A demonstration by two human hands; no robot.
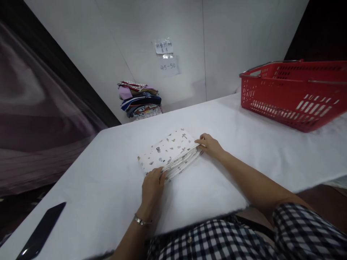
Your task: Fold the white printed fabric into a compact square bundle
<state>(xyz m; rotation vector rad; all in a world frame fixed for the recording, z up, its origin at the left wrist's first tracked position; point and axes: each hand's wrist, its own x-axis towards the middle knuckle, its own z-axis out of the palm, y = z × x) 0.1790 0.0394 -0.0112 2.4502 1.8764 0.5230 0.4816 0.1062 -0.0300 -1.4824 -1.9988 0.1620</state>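
Note:
A white cloth with small printed motifs (169, 150) lies folded in several layers on the white-covered table (116, 155). At its near left corner, my left hand (153, 184) grips the layered edge between thumb and fingers, with a bracelet on the wrist. My right hand (210, 145) pinches the right corner of the same cloth. The folded edges face me and run between both hands.
On the right stands a red plastic basket (287, 94) with metal handles. A pile of folded clothes (141, 101) rests beyond the far edge, by the wall with paper labels (168, 66). A dark flat object (42, 231) lies at the near left.

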